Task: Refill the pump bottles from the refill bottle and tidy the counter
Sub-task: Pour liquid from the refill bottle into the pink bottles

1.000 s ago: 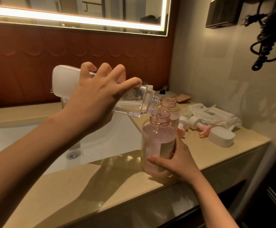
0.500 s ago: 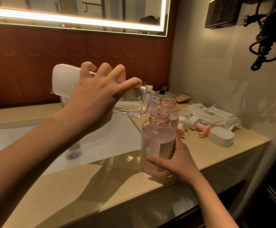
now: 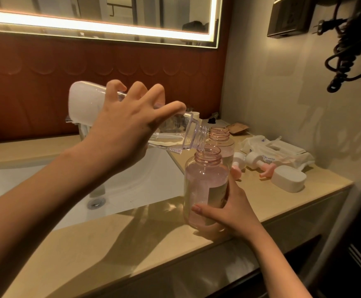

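The pouring step is in hand: the left hand (image 3: 128, 130) has its grip wrapped over the clear refill bottle (image 3: 181, 136), fingers spread across the upper side, and holds it in the air above the right edge of the sink (image 3: 132, 186). The bottle's long axis lies near level, with the white base up over the sink and the open threaded neck tipped slightly down, pointing away from the sink. The neck sits just over the mouth of the near pink pump bottle (image 3: 205, 186). That bottle stands upright on the desk (image 3: 110, 244) just right of the sink, mouth up. The right hand (image 3: 229, 214) steadies it low down, grip curled round its base. Clear liquid pools along the refill bottle's lower side; the pink bottle's fill level is hard to read. A second open pink bottle (image 3: 220, 136) stands further back from the sink, and the pump heads (image 3: 259, 162) lie further right. Next, I judge, comes levelling the neck before overflow, then shifting to that second bottle.
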A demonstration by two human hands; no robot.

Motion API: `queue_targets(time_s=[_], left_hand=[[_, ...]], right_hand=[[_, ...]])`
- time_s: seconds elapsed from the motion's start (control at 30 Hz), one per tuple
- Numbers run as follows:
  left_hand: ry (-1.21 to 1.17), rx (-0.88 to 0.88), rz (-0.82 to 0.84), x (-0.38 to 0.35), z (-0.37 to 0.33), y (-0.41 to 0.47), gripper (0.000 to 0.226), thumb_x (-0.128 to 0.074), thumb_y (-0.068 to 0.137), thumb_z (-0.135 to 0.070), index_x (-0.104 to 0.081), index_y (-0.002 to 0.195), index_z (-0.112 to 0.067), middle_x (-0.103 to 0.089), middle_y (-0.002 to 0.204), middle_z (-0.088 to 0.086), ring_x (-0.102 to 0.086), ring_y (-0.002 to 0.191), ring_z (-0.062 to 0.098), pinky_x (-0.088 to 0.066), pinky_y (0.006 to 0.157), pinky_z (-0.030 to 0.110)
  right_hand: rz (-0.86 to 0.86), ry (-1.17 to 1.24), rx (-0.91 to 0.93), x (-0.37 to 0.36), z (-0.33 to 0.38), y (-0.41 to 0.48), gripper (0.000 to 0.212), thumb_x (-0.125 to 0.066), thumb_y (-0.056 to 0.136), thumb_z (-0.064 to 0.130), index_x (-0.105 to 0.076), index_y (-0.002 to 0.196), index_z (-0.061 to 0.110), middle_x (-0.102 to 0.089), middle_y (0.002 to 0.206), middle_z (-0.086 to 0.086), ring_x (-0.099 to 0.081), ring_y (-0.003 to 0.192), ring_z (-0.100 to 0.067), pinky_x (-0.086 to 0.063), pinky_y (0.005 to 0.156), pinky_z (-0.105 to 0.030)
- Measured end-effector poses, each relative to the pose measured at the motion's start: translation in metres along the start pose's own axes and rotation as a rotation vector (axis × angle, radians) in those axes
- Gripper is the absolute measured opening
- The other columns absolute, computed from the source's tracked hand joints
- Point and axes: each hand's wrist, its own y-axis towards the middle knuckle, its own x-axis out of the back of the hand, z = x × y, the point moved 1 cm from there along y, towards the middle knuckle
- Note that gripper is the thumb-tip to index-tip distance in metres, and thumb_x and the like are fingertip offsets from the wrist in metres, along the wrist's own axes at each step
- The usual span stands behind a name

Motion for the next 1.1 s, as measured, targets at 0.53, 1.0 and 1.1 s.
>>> queue_targets(time_s=[0.53,1.0,1.1], left_hand=[[-0.013,0.005,-0.011,0.0007,-0.0007,0.0009,0.082,-0.070,0.060,0.007,-0.042,0.130,-0.026,-0.051,0.113,0.017,-0.048,0.099,0.039,-0.034,0.084,0.054],[-0.024,0.000,-0.004,0.0012,-0.0016,0.0016,0.081,-0.070,0.062,0.004,-0.040,0.130,-0.027,-0.051,0.116,0.018,-0.047,0.104,0.041,-0.032,0.087,0.055],[-0.022,0.001,0.001,0.0019,-0.0011,0.0024,0.081,-0.070,0.062,0.004,-0.041,0.131,-0.027,-0.051,0.116,0.018,-0.047,0.104,0.042,-0.032,0.087,0.056]], right_hand=[[-0.006,-0.006,-0.025,-0.0005,0.0009,-0.0010,0.099,-0.073,0.043,0.067,-0.030,0.129,0.044,-0.047,0.129,0.022,-0.045,0.120,0.000,-0.042,0.103,-0.028],[-0.010,-0.008,-0.052,-0.0003,0.0017,-0.0015,0.110,-0.074,0.043,0.067,-0.033,0.138,0.030,-0.049,0.134,0.013,-0.046,0.123,-0.006,-0.043,0.104,-0.038],[-0.011,-0.001,-0.055,-0.0005,0.0021,-0.0012,0.109,-0.074,0.043,0.066,-0.034,0.137,0.030,-0.049,0.132,0.015,-0.047,0.122,-0.005,-0.043,0.103,-0.037]])
